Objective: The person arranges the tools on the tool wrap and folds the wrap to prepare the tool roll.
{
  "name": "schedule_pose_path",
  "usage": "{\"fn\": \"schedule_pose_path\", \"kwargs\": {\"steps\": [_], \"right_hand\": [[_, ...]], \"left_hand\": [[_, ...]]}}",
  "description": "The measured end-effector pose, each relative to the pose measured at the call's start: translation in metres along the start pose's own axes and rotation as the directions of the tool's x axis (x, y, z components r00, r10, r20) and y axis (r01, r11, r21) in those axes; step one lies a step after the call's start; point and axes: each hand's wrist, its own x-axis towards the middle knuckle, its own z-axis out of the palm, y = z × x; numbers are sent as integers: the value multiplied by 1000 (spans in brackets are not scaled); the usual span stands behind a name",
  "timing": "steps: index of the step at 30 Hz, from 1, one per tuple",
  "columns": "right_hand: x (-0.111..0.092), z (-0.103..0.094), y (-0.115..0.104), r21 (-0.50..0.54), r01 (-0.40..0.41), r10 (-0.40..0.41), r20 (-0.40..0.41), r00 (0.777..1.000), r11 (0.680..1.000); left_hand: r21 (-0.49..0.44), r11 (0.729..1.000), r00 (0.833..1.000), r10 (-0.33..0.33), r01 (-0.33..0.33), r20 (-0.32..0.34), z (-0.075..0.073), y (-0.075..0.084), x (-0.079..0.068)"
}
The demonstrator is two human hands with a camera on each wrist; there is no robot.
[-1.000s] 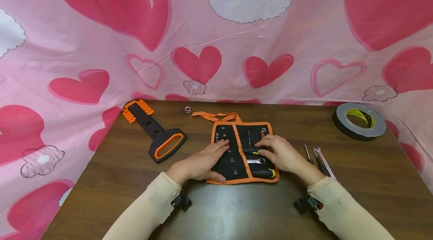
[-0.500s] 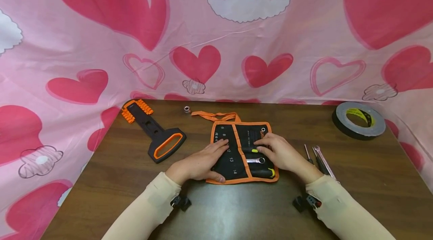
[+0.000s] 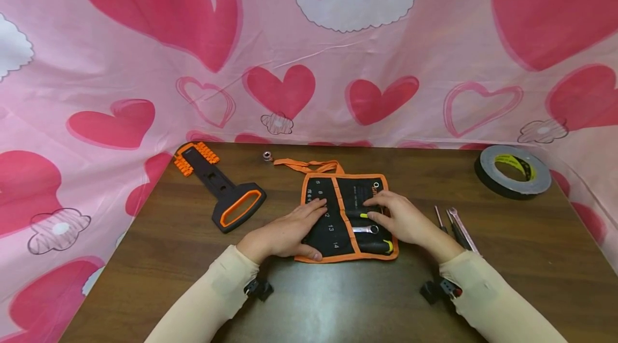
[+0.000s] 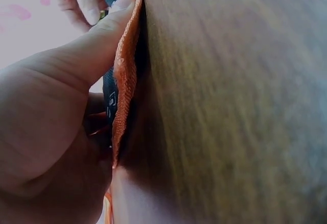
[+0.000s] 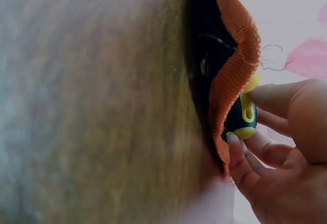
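A black tool roll (image 3: 317,235) with orange trim lies spread on the table, small numbers printed down its left half. My left hand (image 3: 287,231) rests on that half, fingers extended, with the thumb along the near edge. Over the right half, my right hand (image 3: 401,219) pinches a black-and-yellow handle, apparently a screwdriver (image 5: 248,114), which sits in a pocket. Nearer to me in the right-hand pockets are a combination wrench (image 3: 365,230) and another black handle with a yellow end (image 3: 388,247). The pockets hide the rest of these tools.
To the left lies a black-and-orange tool with a loop handle (image 3: 238,209). A small metal socket (image 3: 267,156) sits beside the orange strap (image 3: 309,166). Loose wrenches (image 3: 464,230) and a screwdriver (image 3: 439,218) lie by my right forearm. A tape roll (image 3: 513,172) is at back right.
The yellow end beside my right fingertips has come more into sight, and those fingers have shifted slightly. My left hand has kept its place on the tool roll.
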Motion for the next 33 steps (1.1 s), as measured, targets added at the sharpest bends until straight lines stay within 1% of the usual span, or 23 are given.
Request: {"fn": "schedule_pose_path", "kwargs": {"steps": [6,11,19,23,27,33], "right_hand": [[-3,-4,-3,-21,-3,3,-26,1000,1000],[-10,-8,-3,-24,7,-8,-55,998,1000],[-18,-13,-5,-11,-5,4,-78,997,1000],[-23,-17,-6,3,-16,17,-91,996,1000],[-29,-19,-6,13,-21,22,-109,994,1000],[-40,-21,-5,-1,3,-3,-150,989,1000]], "left_hand": [[-3,1000,1000,-8,8,0,0,-1,0],[0,1000,1000,0,0,-1,-1,-1,1],[14,1000,1000,-13,13,3,0,-2,0],[11,1000,1000,-8,8,-6,0,-1,0],[8,1000,1000,-9,9,1,0,-1,0],[-2,1000,1000,0,0,-2,1,-2,1]]}}
